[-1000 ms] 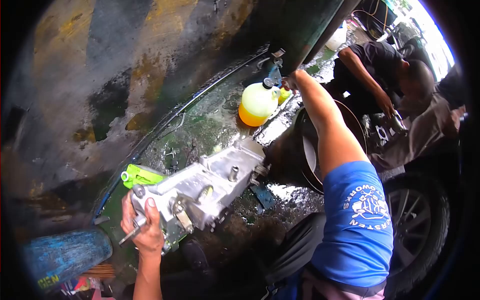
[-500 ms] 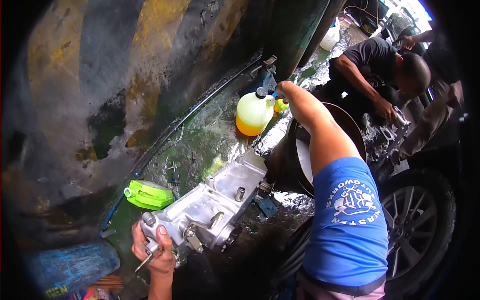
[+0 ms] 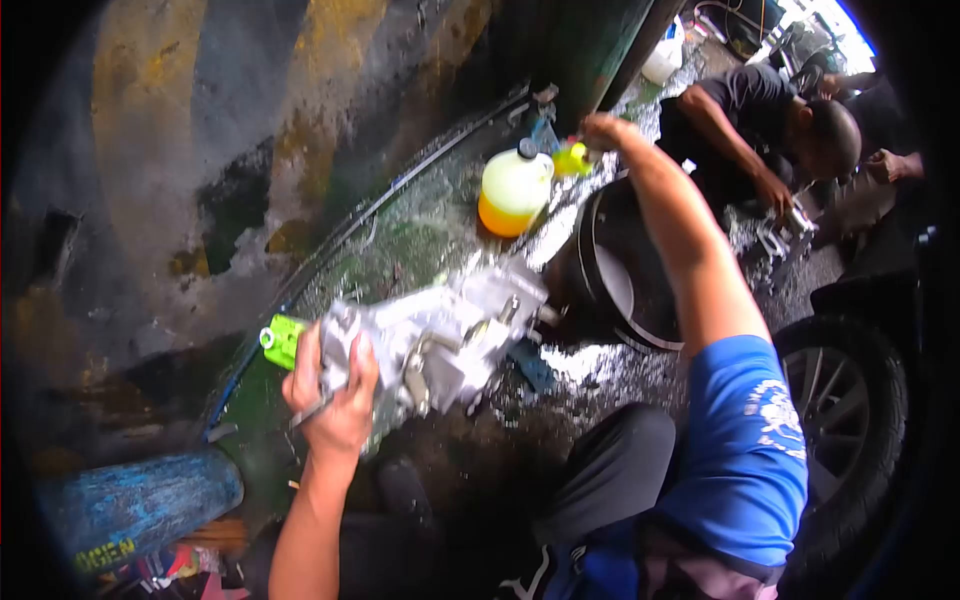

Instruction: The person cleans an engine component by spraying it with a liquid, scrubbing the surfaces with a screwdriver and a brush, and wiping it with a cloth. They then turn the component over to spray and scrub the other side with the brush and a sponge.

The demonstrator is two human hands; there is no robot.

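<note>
My left hand is wrapped round the near end of a silvery metal housing, which is tilted and blurred by motion. My right arm stretches far forward, and my right hand is closed beside a small yellow-green object; what it grips is too small and blurred to make out. Just left of that stands a jug with orange-yellow liquid and a dark cap. Partly behind my left hand shows a bright green container.
A dark drum stands below my right forearm. Two people in dark clothes are at the upper right, one crouching over metal parts. A car wheel is at the right, a blue cylinder at lower left, a striped wall at left.
My left hand has raised and turned the housing, now covering more of the green container. My right hand has moved up and right, away from the jug, and my right arm has swung right.
</note>
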